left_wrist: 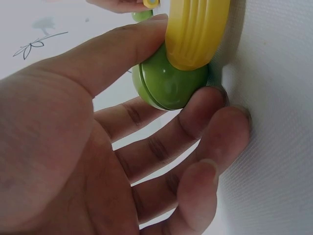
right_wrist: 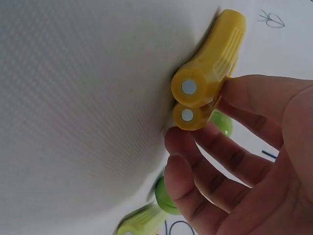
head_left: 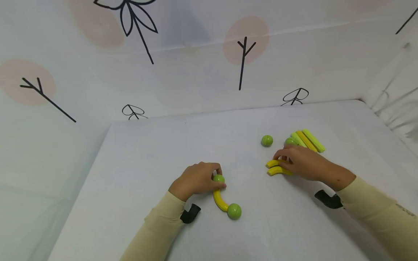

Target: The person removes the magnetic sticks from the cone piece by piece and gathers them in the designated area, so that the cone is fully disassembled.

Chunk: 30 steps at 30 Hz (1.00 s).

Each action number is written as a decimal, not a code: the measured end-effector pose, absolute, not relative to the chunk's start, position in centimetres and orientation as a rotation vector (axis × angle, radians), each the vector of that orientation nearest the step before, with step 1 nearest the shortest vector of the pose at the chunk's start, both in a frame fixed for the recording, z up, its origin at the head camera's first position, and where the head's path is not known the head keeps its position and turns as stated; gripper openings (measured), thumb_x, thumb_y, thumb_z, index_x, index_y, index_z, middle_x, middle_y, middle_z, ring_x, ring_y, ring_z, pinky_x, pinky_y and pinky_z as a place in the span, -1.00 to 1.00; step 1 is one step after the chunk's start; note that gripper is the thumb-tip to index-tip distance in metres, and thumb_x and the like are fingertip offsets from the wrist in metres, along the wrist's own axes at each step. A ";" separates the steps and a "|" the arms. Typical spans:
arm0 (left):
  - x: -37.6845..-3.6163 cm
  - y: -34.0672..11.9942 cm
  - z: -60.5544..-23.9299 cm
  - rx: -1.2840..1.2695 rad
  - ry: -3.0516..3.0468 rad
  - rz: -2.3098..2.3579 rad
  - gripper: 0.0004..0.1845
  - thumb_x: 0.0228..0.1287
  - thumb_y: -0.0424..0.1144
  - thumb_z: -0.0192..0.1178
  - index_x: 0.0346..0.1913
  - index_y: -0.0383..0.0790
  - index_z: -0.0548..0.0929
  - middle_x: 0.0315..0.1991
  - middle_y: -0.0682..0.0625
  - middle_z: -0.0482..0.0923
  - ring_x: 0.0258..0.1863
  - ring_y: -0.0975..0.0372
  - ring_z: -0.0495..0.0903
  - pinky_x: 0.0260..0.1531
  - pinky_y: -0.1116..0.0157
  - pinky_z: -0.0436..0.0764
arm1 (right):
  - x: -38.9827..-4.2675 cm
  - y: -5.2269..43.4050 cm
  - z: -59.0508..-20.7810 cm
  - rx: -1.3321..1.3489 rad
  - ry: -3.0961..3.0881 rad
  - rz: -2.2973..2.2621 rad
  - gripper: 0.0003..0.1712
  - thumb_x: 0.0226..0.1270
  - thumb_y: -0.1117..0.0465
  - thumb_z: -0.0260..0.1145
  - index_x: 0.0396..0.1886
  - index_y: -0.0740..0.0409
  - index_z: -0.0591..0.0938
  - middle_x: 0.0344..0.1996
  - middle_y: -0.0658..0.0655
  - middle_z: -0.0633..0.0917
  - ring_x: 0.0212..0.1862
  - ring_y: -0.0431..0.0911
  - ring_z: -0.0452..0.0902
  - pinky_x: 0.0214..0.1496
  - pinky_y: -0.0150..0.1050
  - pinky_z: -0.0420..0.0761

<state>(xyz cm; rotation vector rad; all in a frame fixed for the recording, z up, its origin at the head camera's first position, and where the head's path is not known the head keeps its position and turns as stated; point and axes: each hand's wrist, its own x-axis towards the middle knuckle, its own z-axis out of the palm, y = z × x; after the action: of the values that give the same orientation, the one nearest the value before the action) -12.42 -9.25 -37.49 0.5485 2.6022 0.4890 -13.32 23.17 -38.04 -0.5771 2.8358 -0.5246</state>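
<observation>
Two hands are working low in the head view: the left hand (head_left: pixel 196 179) is pinching a green ball (head_left: pixel 218 178) at the top of a curved yellow rod (head_left: pixel 219 201), whose lower end is already carrying a second green ball (head_left: pixel 234 211). At right centre, the right hand (head_left: pixel 302 162) is closing its fingers on two curved yellow pieces (head_left: pixel 275 167); straight rods (head_left: pixel 308 140) and a loose ball (head_left: pixel 266 140) are lying unused above it, so most joining seems left. Up close, the left wrist view is showing thumb and fingertips clamping the ball against the ribbed rod. Looking from the right wrist, curled fingers (right_wrist: pixel 205 142) are gripping the stacked pair from below.
</observation>
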 end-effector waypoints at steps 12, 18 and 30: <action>-12.3 -8.7 -37.8 0.565 2.618 0.475 -0.67 0.23 0.12 0.37 -0.09 0.03 0.61 -0.56 0.16 0.45 -0.52 0.28 0.40 -0.49 0.34 0.33 | -12.6 22.6 -38.1 -0.571 2.881 -0.566 -0.80 0.41 0.17 0.32 -0.05 0.09 0.74 -0.28 -0.03 0.64 -0.24 -0.17 0.54 -0.19 -0.24 0.61; -12.4 -7.8 -38.4 0.577 2.683 0.521 -0.55 0.25 0.14 0.35 0.08 -0.01 0.59 -0.52 0.15 0.52 -0.51 0.29 0.46 -0.47 0.35 0.43 | -12.1 19.8 -37.8 -0.598 2.915 -0.646 -0.79 0.40 0.17 0.31 -0.05 0.11 0.73 -0.20 0.03 0.68 -0.11 -0.07 0.57 -0.07 -0.08 0.63; -12.1 -7.0 -38.4 0.605 2.573 0.709 -0.36 0.24 -0.08 0.41 0.36 -0.01 0.44 -0.24 0.13 0.62 -0.38 0.32 0.53 -0.33 0.40 0.52 | -11.7 14.7 -38.4 -0.732 2.840 -0.736 -0.66 0.30 0.18 0.41 0.06 0.13 0.70 -0.22 0.00 0.68 -0.09 -0.08 0.58 -0.01 -0.09 0.65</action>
<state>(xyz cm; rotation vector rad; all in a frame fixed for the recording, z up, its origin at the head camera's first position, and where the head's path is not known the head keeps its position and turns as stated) -12.07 -7.03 -38.44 0.6054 2.5727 0.7090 -11.65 14.72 -38.42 -0.7320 2.8400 -0.7361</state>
